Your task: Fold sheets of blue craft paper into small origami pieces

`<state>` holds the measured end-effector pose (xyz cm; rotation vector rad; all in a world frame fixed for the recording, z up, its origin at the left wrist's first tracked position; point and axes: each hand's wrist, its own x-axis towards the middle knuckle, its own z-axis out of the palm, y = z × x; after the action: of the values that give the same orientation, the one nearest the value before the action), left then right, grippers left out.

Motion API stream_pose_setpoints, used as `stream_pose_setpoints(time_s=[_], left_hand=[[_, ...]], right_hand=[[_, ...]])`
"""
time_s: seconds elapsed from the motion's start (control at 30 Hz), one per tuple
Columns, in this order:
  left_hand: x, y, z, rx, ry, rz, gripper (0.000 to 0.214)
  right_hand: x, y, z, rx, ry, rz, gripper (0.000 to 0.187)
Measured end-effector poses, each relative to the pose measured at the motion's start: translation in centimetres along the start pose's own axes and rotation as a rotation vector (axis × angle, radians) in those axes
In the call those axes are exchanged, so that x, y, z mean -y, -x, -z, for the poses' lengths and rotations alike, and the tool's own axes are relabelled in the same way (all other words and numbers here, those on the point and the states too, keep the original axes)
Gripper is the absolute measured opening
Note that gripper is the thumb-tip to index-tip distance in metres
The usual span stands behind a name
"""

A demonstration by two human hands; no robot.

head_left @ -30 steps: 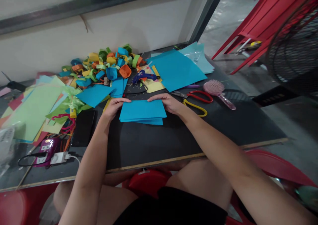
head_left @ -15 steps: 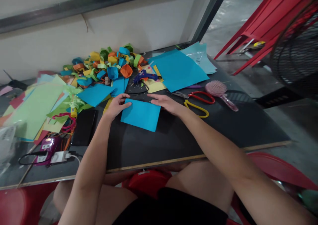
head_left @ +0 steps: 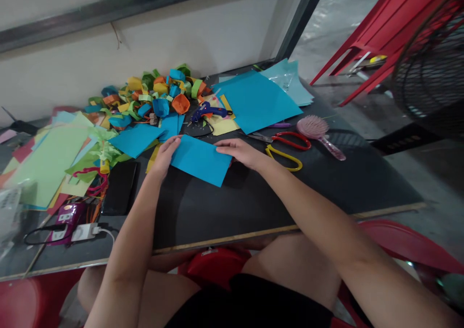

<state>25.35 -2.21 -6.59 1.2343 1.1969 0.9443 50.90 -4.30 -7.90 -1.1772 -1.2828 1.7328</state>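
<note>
A blue rectangular sheet of paper (head_left: pixel 200 161) is held between my hands over the dark table (head_left: pixel 217 212). My left hand (head_left: pixel 167 153) closes on its left edge, near the upper left corner. My right hand (head_left: pixel 241 153) grips the right end, thumb on top and the other fingers partly hidden beneath. Just beyond the paper lies a blue glue gun (head_left: pixel 210 110) with its black cord. Scissors with one red and one yellow handle (head_left: pixel 284 156) rest beside my right hand.
Small folded paper pieces (head_left: pixel 152 93) in several colours are heaped along the wall. Green paper (head_left: pixel 54 154), a black phone (head_left: pixel 120 188) and a purple power strip (head_left: pixel 68 221) lie left. Large blue sheets (head_left: pixel 259 98) and a pink hairbrush (head_left: pixel 314 126) lie right; a fan (head_left: pixel 431 72) stands beyond.
The blue paper has been raised and tilted slightly. My left hand has shifted to its left edge, and my right fingers have closed on the right end.
</note>
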Motion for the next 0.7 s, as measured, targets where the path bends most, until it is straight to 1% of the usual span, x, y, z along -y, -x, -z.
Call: stream_pose_setpoints(time_s=[0.07, 0.17, 0.23, 0.3, 0.37, 0.43, 0.57, 0.63, 0.7], left_hand=[[0.0, -0.1, 0.2, 0.002, 0.076, 0.04, 0.064], [-0.1, 0.1, 0.6, 0.051, 0.164, 0.053, 0.075], [-0.1, 0.3, 0.9, 0.086, 0.211, 0.03, 0.079], [0.0, 0.3, 1.1, 0.108, 0.252, 0.034, 0.08], [0.2, 0.2, 1.3, 0.122, 0.268, 0.062, 0.081], [0.4, 0.1, 1.3, 0.155, 0.267, 0.08, 0.081], [0.4, 0.1, 1.3, 0.188, 0.284, 0.067, 0.089], [0.5, 0.1, 1.3, 0.182, 0.275, 0.077, 0.094], [0.7, -0.1, 1.3, 0.143, 0.237, 0.114, 0.097]], right_hand=[[0.2, 0.1, 0.1, -0.003, -0.109, 0.005, 0.051], [0.7, 0.4, 0.4, 0.05, -0.235, -0.004, 0.08], [1.1, 0.6, 0.6, 0.048, -0.256, 0.008, 0.088], [1.2, 0.7, 0.6, 0.055, -0.261, 0.029, 0.089], [1.1, 0.6, 0.6, 0.09, -0.27, 0.054, 0.088], [0.8, 0.5, 0.7, 0.139, -0.288, 0.094, 0.085], [0.1, 0.3, 1.0, 0.232, -0.313, 0.187, 0.075], [0.0, 0.3, 1.1, 0.266, -0.289, 0.203, 0.075], [-0.1, 0.3, 1.0, 0.272, -0.239, 0.199, 0.081]])
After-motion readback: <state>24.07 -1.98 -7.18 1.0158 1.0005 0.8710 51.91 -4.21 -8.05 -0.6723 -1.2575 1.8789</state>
